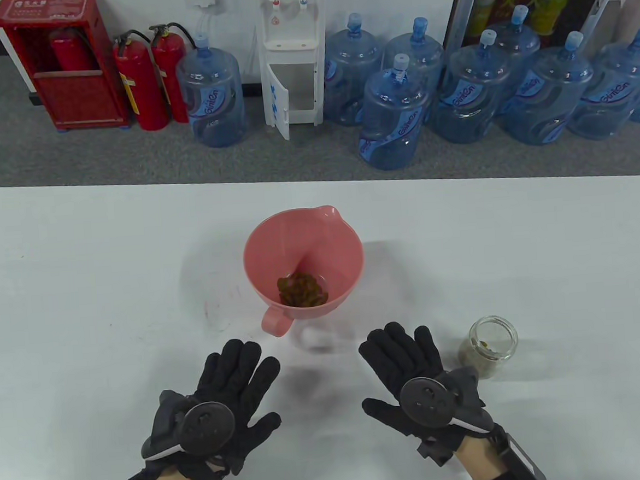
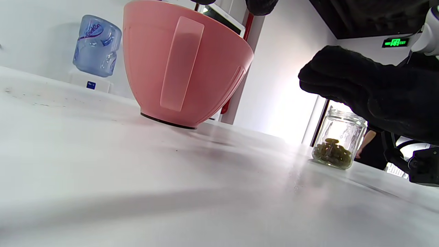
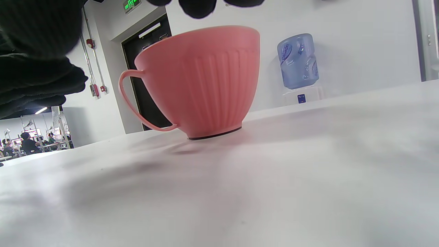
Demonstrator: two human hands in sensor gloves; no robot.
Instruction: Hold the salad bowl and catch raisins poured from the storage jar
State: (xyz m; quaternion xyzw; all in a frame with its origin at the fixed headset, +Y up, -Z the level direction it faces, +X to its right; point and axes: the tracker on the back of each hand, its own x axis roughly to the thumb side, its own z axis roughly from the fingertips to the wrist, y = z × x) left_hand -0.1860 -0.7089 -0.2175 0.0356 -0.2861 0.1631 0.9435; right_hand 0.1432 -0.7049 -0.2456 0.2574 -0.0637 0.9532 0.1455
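Observation:
A pink salad bowl (image 1: 304, 263) with a handle and a spout stands on the white table (image 1: 81, 278), with a small heap of raisins (image 1: 301, 289) in its bottom. It also shows in the left wrist view (image 2: 185, 65) and the right wrist view (image 3: 205, 82). A glass storage jar (image 1: 490, 344) stands upright, lidless, to the right, with a few raisins left inside (image 2: 332, 152). My left hand (image 1: 236, 377) lies open and flat on the table below the bowl's handle, holding nothing. My right hand (image 1: 402, 355) lies open between bowl and jar, touching neither.
Beyond the table's far edge, blue water bottles (image 1: 394, 120), a white water dispenser (image 1: 290, 50) and red fire extinguishers (image 1: 142, 82) stand on the grey floor. A faint smudge (image 1: 215, 313) marks the table left of the bowl.

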